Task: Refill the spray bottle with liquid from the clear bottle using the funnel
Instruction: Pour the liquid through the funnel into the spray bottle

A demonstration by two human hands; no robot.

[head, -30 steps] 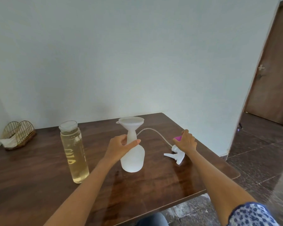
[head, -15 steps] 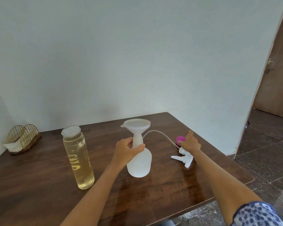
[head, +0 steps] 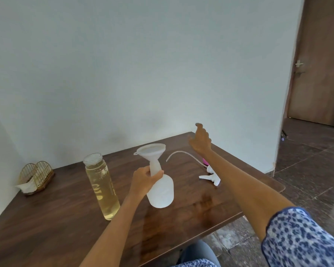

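A white translucent spray bottle (head: 162, 191) stands on the dark wooden table (head: 56, 218) with a white funnel (head: 150, 151) seated in its neck. My left hand (head: 143, 179) grips the bottle's neck just under the funnel. Left of it stands the tall clear bottle (head: 101, 186) of pale yellow liquid, its cap on. The white spray head (head: 210, 177) lies on the table to the right, its thin tube (head: 183, 154) arching toward the funnel. My right hand (head: 201, 139) hovers above the table behind the spray head, fingers relaxed and holding nothing.
A pink cap (head: 205, 161) lies beside the spray head, partly hidden by my right forearm. A gold wire napkin holder (head: 36, 175) sits at the table's far left. White walls bound the back; the table's right edge drops to a tiled floor, with a door (head: 320, 64) beyond.
My right hand has let go of the spray head and lifted up and back above the table. My left hand keeps its grip on the spray bottle's neck.
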